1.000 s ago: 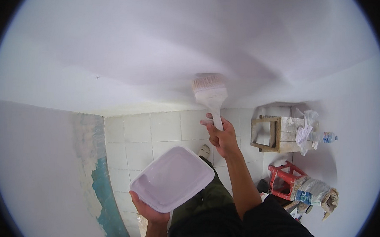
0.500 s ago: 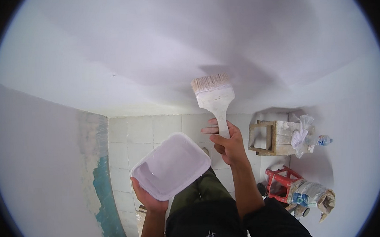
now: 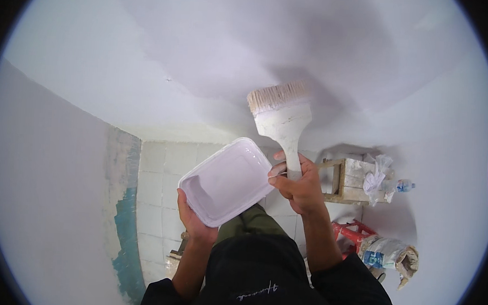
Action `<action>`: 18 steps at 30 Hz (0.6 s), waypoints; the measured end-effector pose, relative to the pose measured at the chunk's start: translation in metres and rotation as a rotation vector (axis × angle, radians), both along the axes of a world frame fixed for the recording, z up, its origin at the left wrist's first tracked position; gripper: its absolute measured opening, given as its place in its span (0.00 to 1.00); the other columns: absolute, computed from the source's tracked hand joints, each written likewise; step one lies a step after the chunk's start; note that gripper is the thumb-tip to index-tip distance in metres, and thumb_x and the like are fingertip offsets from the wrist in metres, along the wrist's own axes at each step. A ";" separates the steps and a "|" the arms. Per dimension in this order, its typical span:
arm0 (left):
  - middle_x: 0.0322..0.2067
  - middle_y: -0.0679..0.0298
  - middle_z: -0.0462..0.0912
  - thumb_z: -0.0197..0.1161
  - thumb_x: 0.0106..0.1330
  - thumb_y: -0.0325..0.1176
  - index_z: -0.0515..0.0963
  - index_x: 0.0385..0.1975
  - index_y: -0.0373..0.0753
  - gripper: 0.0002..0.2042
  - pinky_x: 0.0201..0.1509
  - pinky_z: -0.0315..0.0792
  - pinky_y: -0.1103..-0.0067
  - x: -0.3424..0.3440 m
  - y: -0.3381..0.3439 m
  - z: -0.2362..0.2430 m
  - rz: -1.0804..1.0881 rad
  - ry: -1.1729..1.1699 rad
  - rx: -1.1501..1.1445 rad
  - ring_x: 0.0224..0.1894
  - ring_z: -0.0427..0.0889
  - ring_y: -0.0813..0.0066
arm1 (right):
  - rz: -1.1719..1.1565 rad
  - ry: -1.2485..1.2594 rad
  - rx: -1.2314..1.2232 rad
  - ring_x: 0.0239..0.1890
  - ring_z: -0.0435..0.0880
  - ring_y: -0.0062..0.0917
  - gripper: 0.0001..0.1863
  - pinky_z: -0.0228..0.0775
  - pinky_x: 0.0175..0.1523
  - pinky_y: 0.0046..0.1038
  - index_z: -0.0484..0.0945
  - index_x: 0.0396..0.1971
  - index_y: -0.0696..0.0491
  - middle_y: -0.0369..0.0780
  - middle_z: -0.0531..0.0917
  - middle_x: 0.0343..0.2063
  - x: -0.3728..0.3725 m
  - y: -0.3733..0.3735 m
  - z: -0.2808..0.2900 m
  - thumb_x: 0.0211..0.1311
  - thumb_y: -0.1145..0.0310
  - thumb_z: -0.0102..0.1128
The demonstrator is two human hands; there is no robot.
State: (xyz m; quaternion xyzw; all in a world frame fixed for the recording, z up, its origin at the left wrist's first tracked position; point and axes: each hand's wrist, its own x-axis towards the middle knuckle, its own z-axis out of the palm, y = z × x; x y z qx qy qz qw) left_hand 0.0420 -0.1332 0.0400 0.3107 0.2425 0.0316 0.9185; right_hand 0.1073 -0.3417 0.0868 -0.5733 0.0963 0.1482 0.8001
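Note:
My left hand (image 3: 196, 219) grips a rectangular white plastic tub (image 3: 224, 182) of pale lilac paint by its lower left corner, tilted in view. In my right hand (image 3: 300, 188) is a wide paintbrush (image 3: 283, 118), held by its pale handle, bristles up and coated pale, in front of the lilac-white wall (image 3: 216, 57). The right fingers sit at the tub's right edge; whether they touch it I cannot tell.
A white-tiled floor (image 3: 152, 214) lies below. At right are a wooden box (image 3: 359, 172) with a plastic bag (image 3: 373, 184), a water bottle (image 3: 405, 186), a red stool (image 3: 344, 232) and an open sack (image 3: 393, 254). The left wall (image 3: 124, 234) has a teal patch.
The tub has risen toward the brush and my right hand. The brush has moved slightly right and tipped, its bristle edge higher on the right.

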 end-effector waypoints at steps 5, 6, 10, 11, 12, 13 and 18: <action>0.60 0.59 0.71 0.34 0.76 0.55 0.64 0.64 0.39 0.29 0.67 0.64 0.66 0.001 -0.008 -0.002 -0.021 -0.030 -0.056 0.64 0.69 0.62 | 0.038 -0.018 -0.079 0.14 0.60 0.07 0.23 0.46 0.17 0.14 0.72 0.51 0.60 0.41 0.83 0.28 -0.006 0.004 0.006 0.54 0.83 0.64; 0.61 0.59 0.70 0.35 0.76 0.55 0.63 0.65 0.39 0.29 0.67 0.63 0.65 0.001 -0.010 -0.001 -0.023 -0.014 -0.056 0.64 0.69 0.61 | 0.032 -0.003 -0.119 0.14 0.60 0.06 0.22 0.46 0.17 0.13 0.72 0.51 0.60 0.42 0.84 0.29 -0.007 0.005 0.009 0.54 0.82 0.64; 0.61 0.58 0.69 0.35 0.76 0.55 0.62 0.65 0.39 0.29 0.67 0.62 0.63 0.001 -0.016 -0.001 -0.027 0.017 -0.049 0.64 0.68 0.59 | 0.069 -0.018 -0.093 0.13 0.57 0.05 0.22 0.45 0.17 0.13 0.71 0.54 0.60 0.44 0.84 0.31 -0.011 0.000 0.026 0.59 0.80 0.60; 0.61 0.58 0.69 0.35 0.76 0.55 0.62 0.65 0.39 0.29 0.67 0.62 0.63 0.001 -0.017 -0.003 -0.027 0.017 -0.044 0.64 0.68 0.59 | 0.076 -0.016 -0.062 0.13 0.56 0.05 0.21 0.45 0.17 0.12 0.71 0.55 0.60 0.45 0.84 0.31 -0.010 -0.003 0.027 0.60 0.80 0.59; 0.61 0.58 0.69 0.35 0.76 0.55 0.62 0.65 0.39 0.29 0.67 0.62 0.63 0.001 -0.018 -0.004 -0.034 0.005 -0.065 0.64 0.68 0.59 | 0.080 -0.012 -0.034 0.12 0.55 0.04 0.21 0.45 0.17 0.12 0.70 0.56 0.60 0.45 0.85 0.31 -0.009 -0.005 0.030 0.62 0.79 0.57; 0.61 0.58 0.69 0.35 0.76 0.55 0.62 0.65 0.39 0.29 0.67 0.62 0.63 0.001 -0.020 -0.006 -0.041 -0.007 -0.085 0.64 0.68 0.60 | 0.088 -0.010 -0.066 0.12 0.55 0.05 0.20 0.44 0.16 0.12 0.70 0.56 0.60 0.45 0.85 0.31 -0.009 -0.006 0.034 0.63 0.77 0.56; 0.61 0.58 0.70 0.34 0.77 0.53 0.62 0.65 0.38 0.28 0.67 0.63 0.67 0.007 -0.030 0.010 -0.059 0.023 -0.073 0.64 0.69 0.63 | 0.215 -0.074 -0.235 0.13 0.61 0.09 0.16 0.54 0.19 0.14 0.76 0.52 0.61 0.42 0.86 0.30 -0.004 -0.032 0.046 0.68 0.71 0.54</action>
